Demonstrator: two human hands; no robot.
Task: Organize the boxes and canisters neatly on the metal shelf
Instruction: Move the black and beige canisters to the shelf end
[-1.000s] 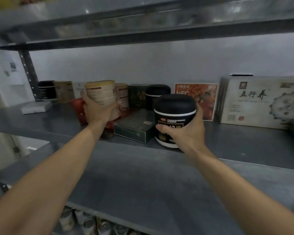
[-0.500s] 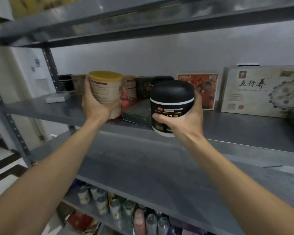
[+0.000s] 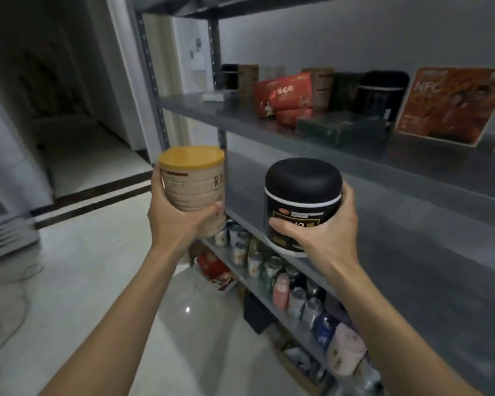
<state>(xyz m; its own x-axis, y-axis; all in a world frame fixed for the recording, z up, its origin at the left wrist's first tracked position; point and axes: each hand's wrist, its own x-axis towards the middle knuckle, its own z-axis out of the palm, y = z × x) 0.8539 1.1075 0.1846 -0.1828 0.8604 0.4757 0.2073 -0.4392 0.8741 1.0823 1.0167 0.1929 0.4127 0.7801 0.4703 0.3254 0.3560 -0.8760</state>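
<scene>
1. At the far left, the floor [image 3: 83, 281] was pale, glossy tile, with a dark band across the doorway.
2. Your left hand [image 3: 180, 221] was wrapped round the lower half of the beige canister [image 3: 193, 178], a tall cylinder with faint ridges, a matte printed label and a flat orange-yellow lid. You held it upright in the air, off the boards and just in front of the corner post.
3. The metal shelf [image 3: 412, 224] was dull grey sheet steel: flat boards on slim uprights punched with a row of holes.
4. Your right hand [image 3: 326, 232] was clamped on the black jar [image 3: 303, 195], thumb across its gold label and fingers behind. The jar was squat and round, with a smooth domed lid and a thin white ring below it. It hung in front of the middle board, near the beige canister but apart from it.
5. Beneath it, the lowest board carried a crowded row of bottles [image 3: 297, 298], rounded and too blurred to read.
6. On the upper board stood a small white box [image 3: 213, 95], two red boxes [image 3: 283, 94] of cardboard, a brown canister [image 3: 322, 87], a flat dark green box [image 3: 337, 130] lying down, and a second black jar [image 3: 380, 92] at the back.
7. At the far right, an orange-red box [image 3: 452, 104] stood upright on its edge.
</scene>
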